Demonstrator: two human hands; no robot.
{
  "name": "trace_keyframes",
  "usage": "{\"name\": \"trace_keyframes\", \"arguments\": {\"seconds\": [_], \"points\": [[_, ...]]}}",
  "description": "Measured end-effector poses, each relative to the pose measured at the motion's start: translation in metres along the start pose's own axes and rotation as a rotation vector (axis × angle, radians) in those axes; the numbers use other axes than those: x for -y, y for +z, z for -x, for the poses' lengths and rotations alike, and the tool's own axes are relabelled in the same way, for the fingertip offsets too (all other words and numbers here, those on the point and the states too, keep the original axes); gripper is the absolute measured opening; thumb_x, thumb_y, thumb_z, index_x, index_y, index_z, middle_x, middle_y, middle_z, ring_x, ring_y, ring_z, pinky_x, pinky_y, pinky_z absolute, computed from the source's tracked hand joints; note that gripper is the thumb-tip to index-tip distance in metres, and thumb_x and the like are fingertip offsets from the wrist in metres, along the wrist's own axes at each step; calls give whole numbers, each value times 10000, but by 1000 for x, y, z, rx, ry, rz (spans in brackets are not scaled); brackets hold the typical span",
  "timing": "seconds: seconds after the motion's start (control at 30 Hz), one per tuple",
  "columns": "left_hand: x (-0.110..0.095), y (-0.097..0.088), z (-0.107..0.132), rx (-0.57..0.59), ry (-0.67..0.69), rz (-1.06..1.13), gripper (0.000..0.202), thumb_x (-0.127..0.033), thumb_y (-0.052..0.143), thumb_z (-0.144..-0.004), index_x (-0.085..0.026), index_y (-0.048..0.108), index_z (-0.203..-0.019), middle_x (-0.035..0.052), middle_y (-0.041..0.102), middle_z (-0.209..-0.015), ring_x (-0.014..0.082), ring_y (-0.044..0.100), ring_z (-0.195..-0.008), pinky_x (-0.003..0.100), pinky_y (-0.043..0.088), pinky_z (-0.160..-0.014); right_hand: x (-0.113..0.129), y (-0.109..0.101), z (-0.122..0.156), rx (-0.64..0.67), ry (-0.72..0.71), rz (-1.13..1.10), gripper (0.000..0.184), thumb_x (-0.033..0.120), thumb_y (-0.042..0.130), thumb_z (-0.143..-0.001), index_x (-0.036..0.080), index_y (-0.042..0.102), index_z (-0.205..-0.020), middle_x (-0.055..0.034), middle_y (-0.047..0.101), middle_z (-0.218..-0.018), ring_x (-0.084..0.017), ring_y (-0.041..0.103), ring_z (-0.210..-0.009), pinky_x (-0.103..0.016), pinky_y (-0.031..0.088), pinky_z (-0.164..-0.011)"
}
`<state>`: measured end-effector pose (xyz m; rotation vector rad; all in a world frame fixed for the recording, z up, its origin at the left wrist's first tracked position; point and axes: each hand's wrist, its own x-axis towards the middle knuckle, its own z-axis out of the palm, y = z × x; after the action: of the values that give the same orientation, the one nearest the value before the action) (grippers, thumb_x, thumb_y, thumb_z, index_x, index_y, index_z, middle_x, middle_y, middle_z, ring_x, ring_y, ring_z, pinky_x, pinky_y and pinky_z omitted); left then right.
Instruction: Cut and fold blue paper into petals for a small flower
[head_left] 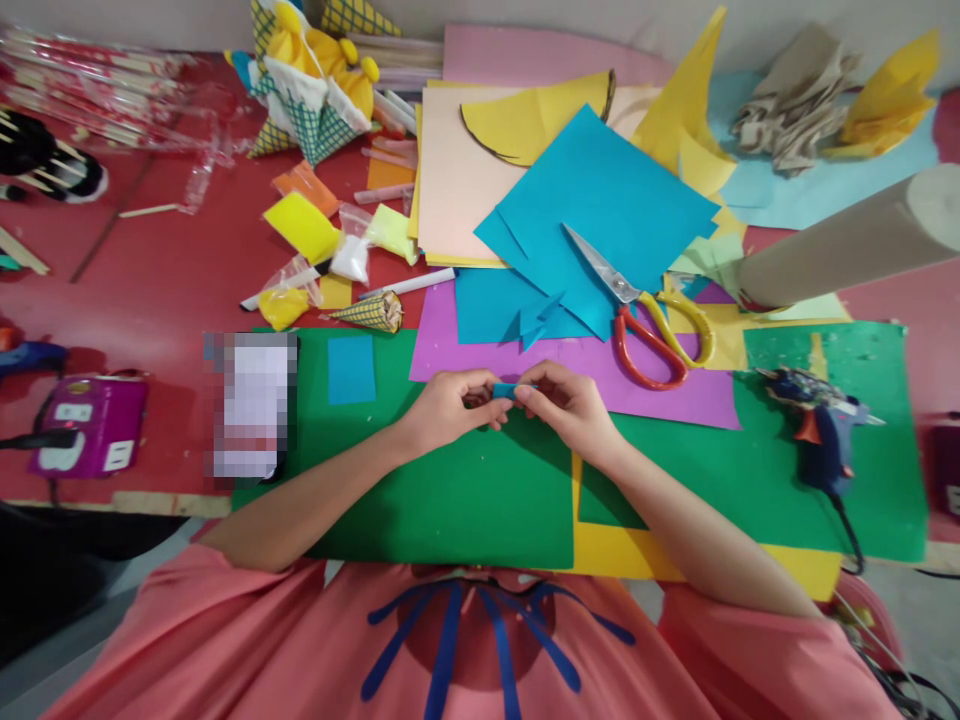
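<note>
Between my fingertips is a small folded piece of blue paper, pinched on its left by my left hand and on its right by my right hand. Both hands are above a green sheet. A flat blue paper square lies to the left of my left hand. Just beyond my hands, some small folded blue pieces sit on a purple sheet. Scissors with one red and one yellow handle lie open to the right, beyond my right hand.
A glue gun with its cord rests at the right, and a phone at the left. Larger blue sheets overlap paler paper at the back. A white paper roll stands tilted at the right. Clay packets lie at the back left.
</note>
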<state>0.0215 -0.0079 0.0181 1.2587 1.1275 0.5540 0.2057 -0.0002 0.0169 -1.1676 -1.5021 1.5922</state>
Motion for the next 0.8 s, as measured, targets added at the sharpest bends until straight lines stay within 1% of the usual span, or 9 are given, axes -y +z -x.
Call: {"name": "trace_keyframes", "arguments": {"seconds": [0.13,0.23,0.3,0.37,0.47,0.53,0.7,0.8], "points": [[-1,-1,2,3,37,-51,229,-355,630,-803,-155,551,-724,8,686,-662,101,646,-564,202,516,-553,0,1,0,-2,33,-95,251,402,631,-810,159,594,-760,6,605,-621,-77,529,-507,-208,409,-477],[-1,-2,2,13,80,-68,204,-347,626,-811,-160,557,-763,-1,685,-669,97,641,-566,199,507,-559,0,2,1,0,52,-159,250,400,638,-806,161,589,-755,11,608,-604,-71,517,-478,-202,403,-454],[0,-3,2,14,127,-73,198,-354,621,-816,-163,569,-820,1,692,-700,103,650,-600,200,507,-580,0,2,2,7,27,-147,233,382,628,-819,162,588,-757,9,620,-608,-70,522,-483,-199,410,-461],[1,-5,2,-3,182,-132,201,-366,581,-842,-165,591,-853,4,694,-733,104,648,-642,194,499,-594,1,1,3,38,-11,-101,209,358,619,-832,162,592,-765,2,641,-628,-70,532,-499,-200,423,-482],[2,-6,4,-69,257,-291,212,-334,521,-875,-165,620,-793,-9,674,-707,86,601,-622,169,450,-550,1,1,3,83,-34,-35,181,332,609,-844,163,603,-780,-4,658,-665,-68,540,-523,-198,433,-504],[2,-7,4,-108,292,-340,210,-298,519,-874,-163,621,-751,-19,660,-671,76,572,-594,160,424,-526,0,1,2,90,-20,-25,169,326,607,-845,163,605,-797,2,650,-669,-65,536,-528,-195,432,-508],[2,-6,5,-181,348,-328,190,-272,535,-869,-164,621,-737,-28,659,-661,67,573,-595,155,426,-552,-1,3,0,105,21,-75,209,372,621,-827,166,581,-832,15,623,-648,-68,523,-520,-199,427,-501],[4,-6,4,-165,329,-301,193,-269,537,-864,-163,597,-713,-32,646,-643,67,578,-589,155,429,-552,-1,3,1,76,28,-60,242,403,602,-838,169,560,-791,13,598,-654,-74,529,-540,-206,423,-509]]}}
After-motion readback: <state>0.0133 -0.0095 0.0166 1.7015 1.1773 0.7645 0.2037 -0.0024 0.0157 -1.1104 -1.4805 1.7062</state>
